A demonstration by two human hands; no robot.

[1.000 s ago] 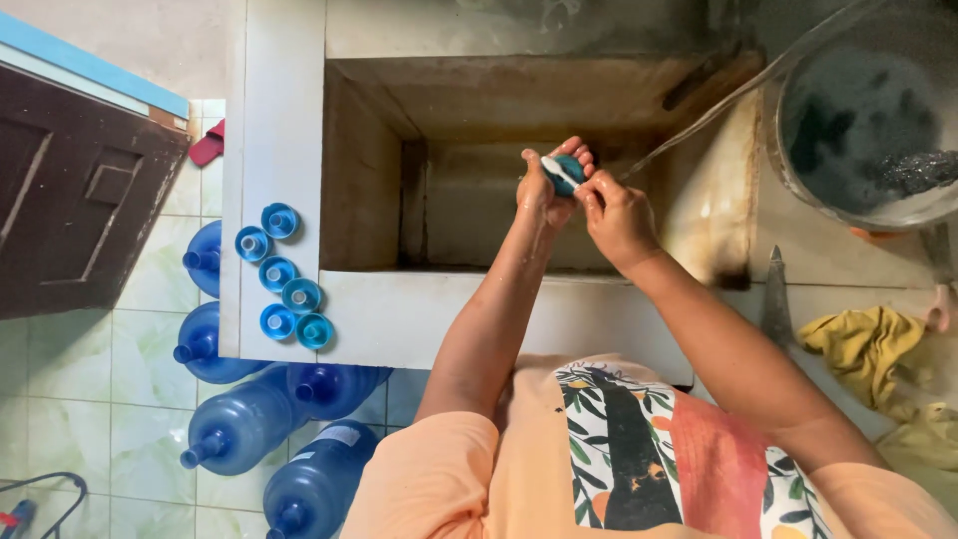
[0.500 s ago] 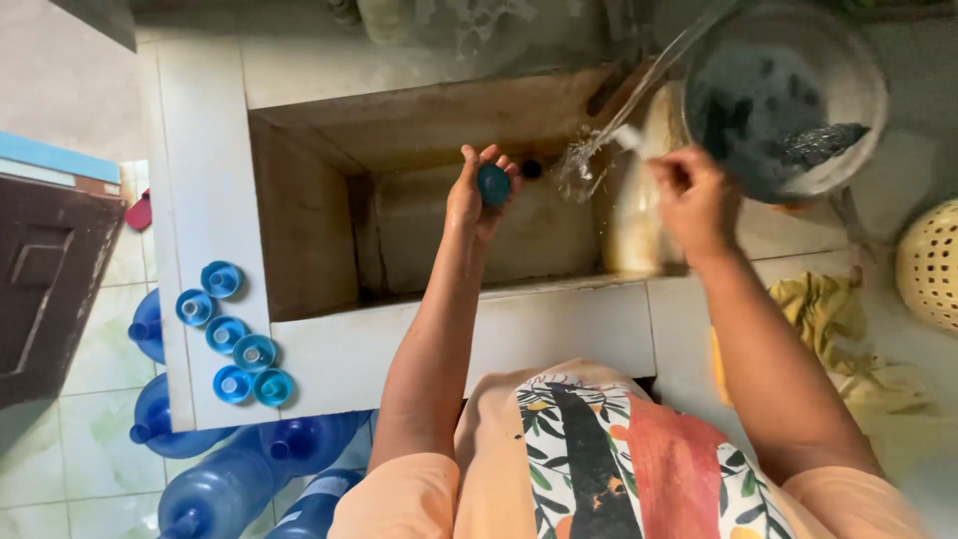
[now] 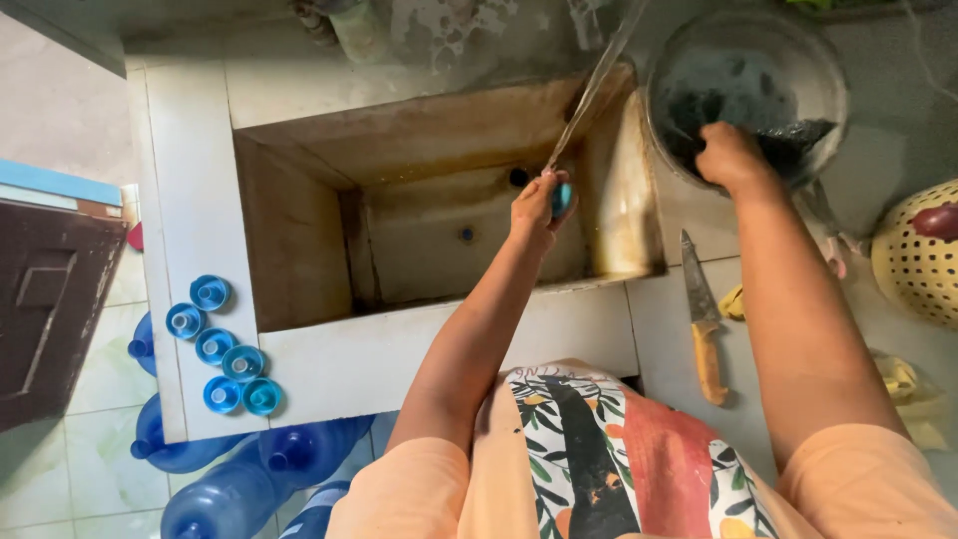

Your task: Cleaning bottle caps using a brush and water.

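Observation:
My left hand (image 3: 537,208) holds a small blue bottle cap (image 3: 561,199) under a thin stream of water (image 3: 591,88) over the deep stained sink (image 3: 299,250). My right hand (image 3: 730,155) reaches into a round metal basin (image 3: 828,90) of dark water at the sink's right, fingers dipped in; what they hold cannot be seen. Several more blue caps (image 3: 226,344) lie in a row on the white tiled sink ledge at the left.
A knife with a yellow handle (image 3: 705,329) lies on the counter right of the sink. A yellow colander (image 3: 913,265) stands at the far right. Large blue water bottles (image 3: 230,479) lie on the floor below the ledge. A dark cabinet (image 3: 50,309) stands at left.
My right hand has left the cap and moved right into the metal basin. My left hand keeps the cap, now under the water stream. The view shifted right.

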